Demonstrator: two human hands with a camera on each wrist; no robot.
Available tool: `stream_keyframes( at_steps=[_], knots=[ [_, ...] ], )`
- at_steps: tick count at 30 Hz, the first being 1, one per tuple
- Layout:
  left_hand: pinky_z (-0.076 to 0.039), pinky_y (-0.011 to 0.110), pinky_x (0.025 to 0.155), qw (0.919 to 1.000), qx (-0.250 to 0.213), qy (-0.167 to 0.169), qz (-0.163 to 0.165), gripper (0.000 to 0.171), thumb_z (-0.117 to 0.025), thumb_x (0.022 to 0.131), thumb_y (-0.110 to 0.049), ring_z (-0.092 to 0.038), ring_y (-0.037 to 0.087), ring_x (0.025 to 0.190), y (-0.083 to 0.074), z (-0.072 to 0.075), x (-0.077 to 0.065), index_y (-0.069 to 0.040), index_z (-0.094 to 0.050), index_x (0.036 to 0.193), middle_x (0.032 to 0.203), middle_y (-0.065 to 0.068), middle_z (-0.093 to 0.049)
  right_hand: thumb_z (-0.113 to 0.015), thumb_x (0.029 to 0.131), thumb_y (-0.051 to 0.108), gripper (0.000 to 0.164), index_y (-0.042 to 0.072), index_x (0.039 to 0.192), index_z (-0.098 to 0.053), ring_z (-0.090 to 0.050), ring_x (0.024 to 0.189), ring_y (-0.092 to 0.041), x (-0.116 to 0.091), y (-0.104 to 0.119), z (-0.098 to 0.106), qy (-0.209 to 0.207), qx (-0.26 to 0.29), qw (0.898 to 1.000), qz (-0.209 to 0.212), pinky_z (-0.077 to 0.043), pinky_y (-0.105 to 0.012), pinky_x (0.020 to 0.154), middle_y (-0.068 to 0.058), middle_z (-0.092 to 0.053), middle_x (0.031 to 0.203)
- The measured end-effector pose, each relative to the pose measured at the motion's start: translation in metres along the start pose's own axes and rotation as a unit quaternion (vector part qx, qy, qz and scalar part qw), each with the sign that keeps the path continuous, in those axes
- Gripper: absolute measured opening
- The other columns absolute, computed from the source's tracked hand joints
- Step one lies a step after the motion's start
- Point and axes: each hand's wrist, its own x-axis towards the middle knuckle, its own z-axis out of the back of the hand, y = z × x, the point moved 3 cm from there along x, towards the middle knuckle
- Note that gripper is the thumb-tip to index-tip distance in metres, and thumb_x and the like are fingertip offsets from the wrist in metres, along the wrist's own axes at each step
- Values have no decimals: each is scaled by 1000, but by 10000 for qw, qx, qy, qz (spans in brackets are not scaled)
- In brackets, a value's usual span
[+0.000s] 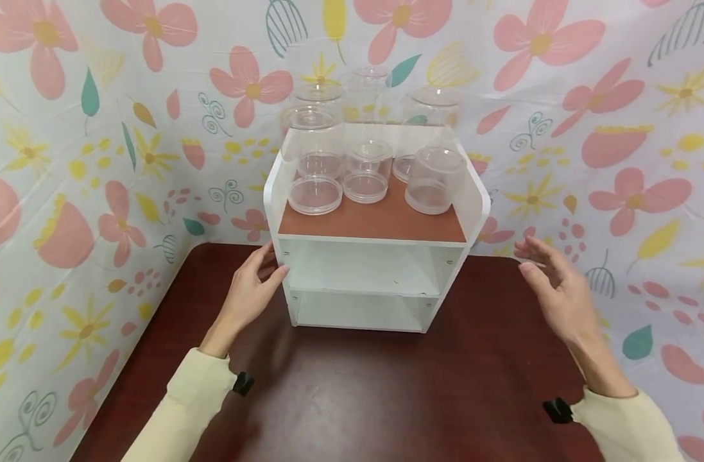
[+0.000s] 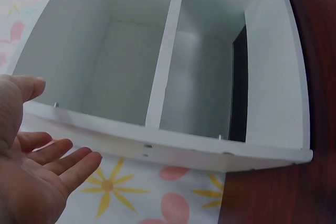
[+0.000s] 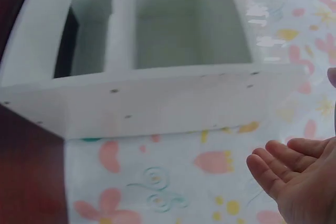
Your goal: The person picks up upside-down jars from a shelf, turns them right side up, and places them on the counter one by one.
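A white shelf unit [image 1: 363,266] with two open compartments stands on the table, its top surface [image 1: 375,221] brown. Several clear round jars sit up there, among them a front-left jar [image 1: 315,196], a middle jar [image 1: 366,183] and a right jar [image 1: 435,179]. At the unit's left side is my left hand [image 1: 249,289], thumb by the front edge and fingers along the outer side panel [image 2: 131,145]; whether it touches cannot be told. My right hand [image 1: 559,295] hovers to the right, apart from the unit, fingers loosely extended and holding nothing.
The dark red-brown table [image 1: 352,391] extends in front of the unit and to both sides. A flower-patterned cloth [image 1: 635,147] hangs behind and along the sides, close to the table's back edge. Jars at the back partly overlap in view.
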Motion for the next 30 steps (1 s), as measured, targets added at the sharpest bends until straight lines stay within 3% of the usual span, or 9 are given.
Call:
stream_keyframes(
  at_steps=[10,15,24,26,30],
  knots=[
    [-55,46,97,9997,90,-143,185,58,-66,103,-24,-63,32,123,-8,-6,2,-6,-46,154,140,17,-55,-61,104,12,47,8,150,-53,-58,118,-2,26,39,9,-212,36,9998,8,-41,-9,95,5,-63,133],
    [-55,46,96,9982,199,-482,304,50,-66,103,-23,-64,31,120,-11,-7,3,-5,-54,148,133,16,-61,-65,102,17,49,11,150,-54,-60,114,-1,40,51,10,-205,16,9996,-213,-44,-9,92,4,-62,133],
    [-51,53,94,9902,939,-1030,114,32,-65,103,-25,-64,33,115,-14,-11,9,-6,-72,128,120,15,-71,-73,97,23,52,12,147,-59,-63,106,-1,68,68,3,-250,-78,9992,-314,-47,-12,88,6,-65,131],
    [-52,50,89,9884,1017,-1122,94,29,-65,104,-25,-66,32,108,-14,-13,10,-5,-73,123,114,14,-73,-74,96,23,53,12,146,-59,-64,103,1,73,69,2,-224,-109,9992,-312,-47,-12,86,4,-65,132],
    [-48,39,65,9854,1098,-1296,70,27,-65,104,-26,-62,26,74,-15,-17,12,-5,-75,117,87,12,-73,-75,95,23,54,11,146,-60,-65,101,2,80,73,-1,-188,-138,9995,-222,-47,-13,84,-2,-66,135]
  ],
)
